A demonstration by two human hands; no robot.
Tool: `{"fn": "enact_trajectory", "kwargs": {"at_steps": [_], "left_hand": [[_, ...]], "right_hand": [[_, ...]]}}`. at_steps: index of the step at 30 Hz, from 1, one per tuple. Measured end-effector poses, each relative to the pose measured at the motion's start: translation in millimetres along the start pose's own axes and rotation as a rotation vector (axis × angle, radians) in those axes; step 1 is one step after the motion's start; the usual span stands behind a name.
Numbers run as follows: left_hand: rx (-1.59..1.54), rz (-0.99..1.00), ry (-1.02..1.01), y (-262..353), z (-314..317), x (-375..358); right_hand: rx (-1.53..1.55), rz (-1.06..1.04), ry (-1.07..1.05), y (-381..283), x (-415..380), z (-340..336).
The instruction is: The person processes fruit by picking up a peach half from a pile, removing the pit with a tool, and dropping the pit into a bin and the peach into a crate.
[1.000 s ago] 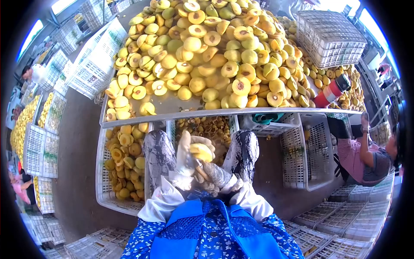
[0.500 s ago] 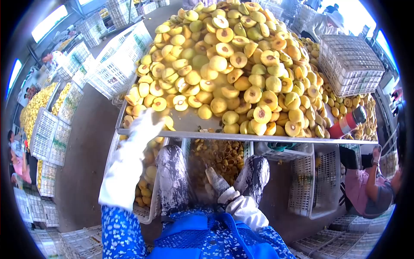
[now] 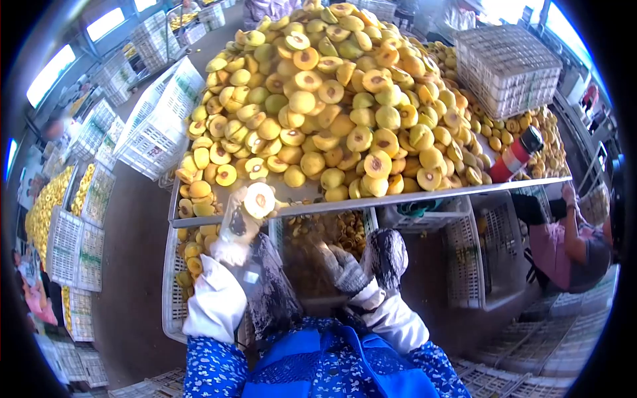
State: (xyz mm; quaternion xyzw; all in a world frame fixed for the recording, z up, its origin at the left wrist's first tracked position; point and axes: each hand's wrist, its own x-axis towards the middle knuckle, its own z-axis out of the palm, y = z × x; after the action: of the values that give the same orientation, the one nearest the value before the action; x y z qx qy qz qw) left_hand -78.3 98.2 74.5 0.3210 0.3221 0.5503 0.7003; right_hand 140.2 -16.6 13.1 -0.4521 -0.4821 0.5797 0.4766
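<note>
My left hand (image 3: 237, 222), in a pale glove and white sleeve, is closed on a yellow peach half (image 3: 259, 200) at the front edge of the metal table (image 3: 298, 211). The cut face, with its brown centre, points up. My right hand (image 3: 344, 270), in a grey glove, hangs between my knees over a crate of peach scraps (image 3: 345, 229). Its fingers are curled together, and what they hold, if anything, cannot be made out. A large heap of halved peaches (image 3: 302, 101) covers the tabletop in front of me.
A red and black flask (image 3: 516, 156) lies tilted at the table's right. An upturned white crate (image 3: 507, 73) rests on the fruit. Beneath the table stands a crate of peaches (image 3: 174, 302). At right sits a person in a pink apron (image 3: 554, 255). Stacked crates (image 3: 159, 126) stand at left.
My left hand has drawn back from the fruit at the table edge towards me and now has a peach half. My right hand has lifted slightly. The view has shifted.
</note>
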Motion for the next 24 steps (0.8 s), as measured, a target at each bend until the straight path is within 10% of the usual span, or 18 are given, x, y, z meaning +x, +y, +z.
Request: {"fn": "enact_trajectory", "kwargs": {"at_steps": [9, 14, 24], "left_hand": [[0.044, 0.034, 0.055, -60, 60, -51], [0.52, 0.225, 0.119, -49, 98, -74], [0.373, 0.01, 0.291, -62, 86, -72]], "right_hand": [[-0.814, -0.418, -0.106, -20, 7, 5], [-0.815, -0.246, -0.059, -20, 4, 7], [-0.729, -0.205, -0.149, 6, 0, -2]]}}
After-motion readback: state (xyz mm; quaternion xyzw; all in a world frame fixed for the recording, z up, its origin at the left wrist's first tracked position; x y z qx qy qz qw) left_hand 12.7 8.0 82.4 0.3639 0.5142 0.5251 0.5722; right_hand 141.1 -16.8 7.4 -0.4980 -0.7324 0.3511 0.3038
